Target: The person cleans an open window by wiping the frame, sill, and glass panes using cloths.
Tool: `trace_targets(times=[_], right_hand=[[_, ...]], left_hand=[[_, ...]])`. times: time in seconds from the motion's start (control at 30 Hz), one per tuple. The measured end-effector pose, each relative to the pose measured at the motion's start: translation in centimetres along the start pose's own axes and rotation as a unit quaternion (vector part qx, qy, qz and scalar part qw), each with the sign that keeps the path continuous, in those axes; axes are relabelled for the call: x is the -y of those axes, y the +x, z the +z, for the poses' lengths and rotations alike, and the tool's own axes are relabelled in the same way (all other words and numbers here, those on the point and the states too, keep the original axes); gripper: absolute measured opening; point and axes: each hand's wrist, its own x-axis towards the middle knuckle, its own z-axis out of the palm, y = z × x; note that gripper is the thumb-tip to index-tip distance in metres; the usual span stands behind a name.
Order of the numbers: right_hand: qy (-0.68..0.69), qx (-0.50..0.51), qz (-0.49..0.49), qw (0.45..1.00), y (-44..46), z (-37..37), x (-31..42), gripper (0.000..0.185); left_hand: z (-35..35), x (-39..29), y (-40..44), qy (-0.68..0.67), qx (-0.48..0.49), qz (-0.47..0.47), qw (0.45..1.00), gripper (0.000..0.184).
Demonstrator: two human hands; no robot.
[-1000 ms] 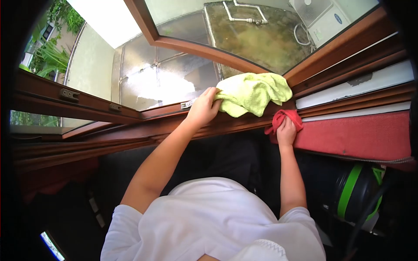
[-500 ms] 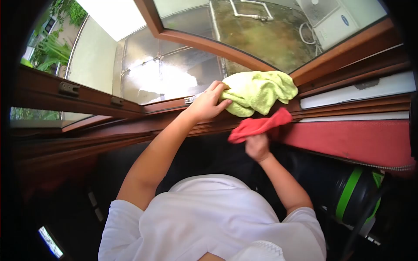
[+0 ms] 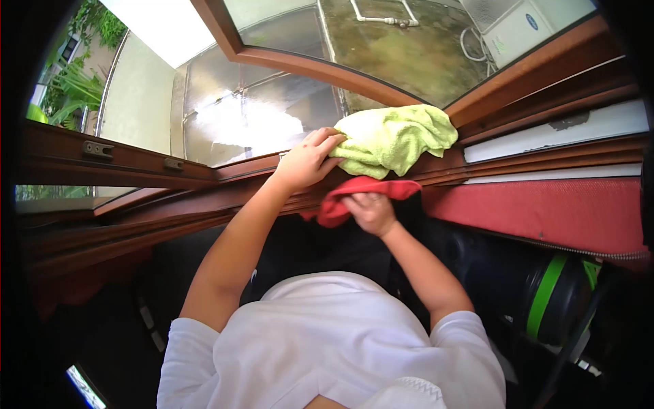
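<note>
Press red cloth (image 3: pixel 334 208), bunched in right hand (image 3: pixel 376 215), flat along near edge of window sill (image 3: pixel 231 187), gripping green cloth (image 3: pixel 398 140) aside with left hand (image 3: pixel 304 162).

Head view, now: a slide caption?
Left hand on a yellow-green cloth, right hand gripping a red cloth, beside a wooden windowsill.

The sill (image 3: pixel 248 185) is bare left of the left hand (image 3: pixel 306 161); green cloth (image 3: pixel 398 141) blocks rightward.

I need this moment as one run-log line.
left hand: touching lime cloth on wooden sill | right hand: gripping red cloth | window: open
</note>
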Motion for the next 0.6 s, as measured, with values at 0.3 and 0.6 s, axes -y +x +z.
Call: trace_targets(times=[0.3,0.6], right_hand=[[-0.150,-0.026,0.304,0.940,-7.7,-7.8,-8.3,0.027],[-0.181,-0.029,0.446,0.876,-6.9,-6.9,-9.8,0.030]], left_hand=[[0.4,-1.6,0.3,0.139,-0.060,-0.008,0.988,0.048],[1.0,-1.1,0.8,0.167,-0.058,-0.031,0.984,0.060]])
